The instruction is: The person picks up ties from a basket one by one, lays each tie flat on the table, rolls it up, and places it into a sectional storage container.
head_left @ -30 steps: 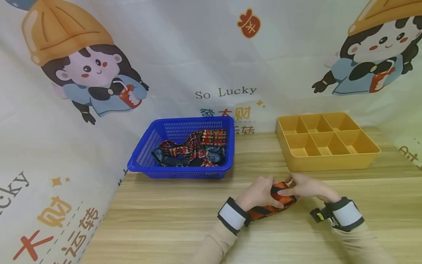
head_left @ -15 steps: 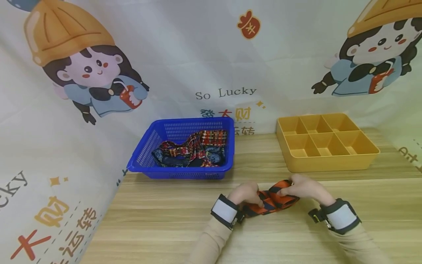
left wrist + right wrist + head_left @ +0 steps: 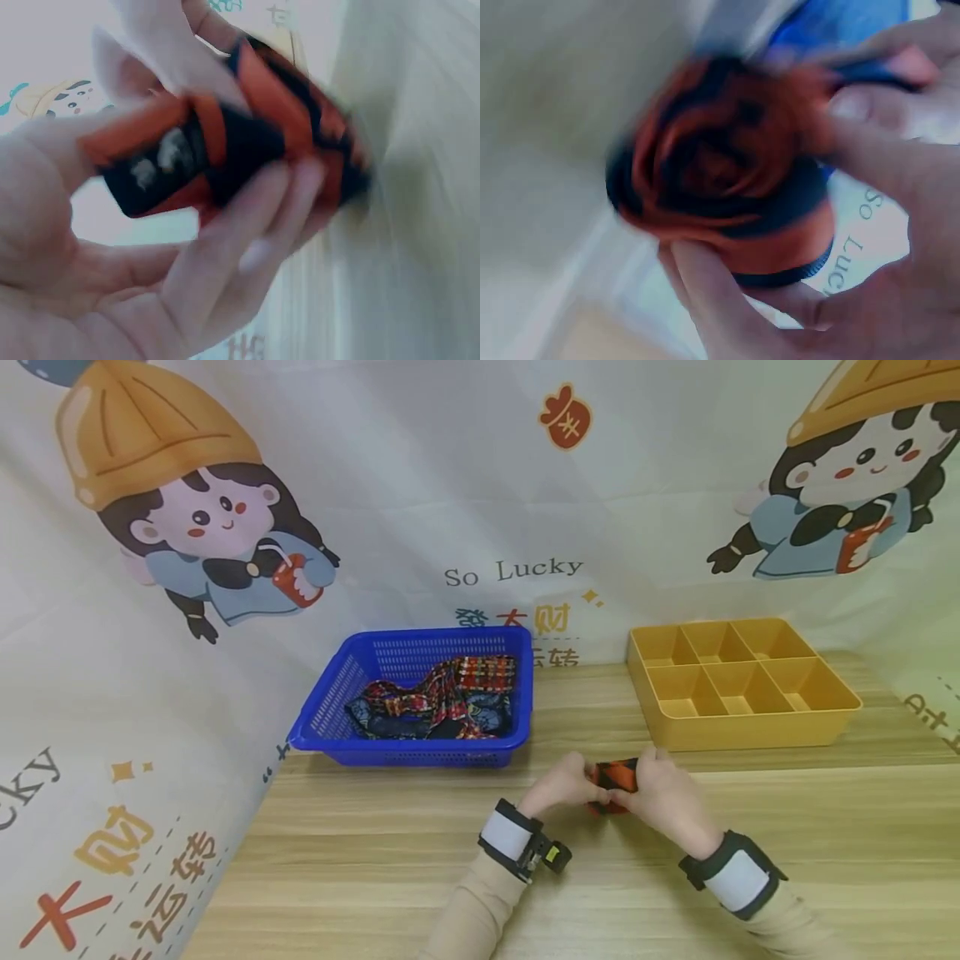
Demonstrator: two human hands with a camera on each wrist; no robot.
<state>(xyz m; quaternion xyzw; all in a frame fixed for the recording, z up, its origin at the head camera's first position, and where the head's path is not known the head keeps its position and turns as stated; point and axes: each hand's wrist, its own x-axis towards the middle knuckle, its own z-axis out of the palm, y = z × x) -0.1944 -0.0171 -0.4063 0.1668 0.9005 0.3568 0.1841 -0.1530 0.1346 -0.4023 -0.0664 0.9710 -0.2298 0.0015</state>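
Observation:
An orange-and-navy striped necktie [image 3: 618, 774], mostly rolled into a coil, is held between both hands above the table. Its spiral side faces the right wrist camera, where the coil [image 3: 720, 169] looks blurred. My left hand [image 3: 561, 787] pinches the tie from the left; in the left wrist view a dark label [image 3: 161, 165] shows on a strip by the thumb. From the right, my right hand [image 3: 671, 793] grips the coil with thumb and fingers. Parts of the tie are hidden behind the fingers.
A blue perforated basket [image 3: 420, 746] with several patterned, tie-like cloths [image 3: 450, 693] stands at the back left. At the back right is a yellow box [image 3: 757, 731] with several compartments, just beyond the right hand. A printed cloth backdrop [image 3: 510, 510] hangs behind the wooden table [image 3: 360, 860].
The tie has gone from lying stretched between the hands to a compact coil. Both hands have come close together, the right one moving left and its wrist turning.

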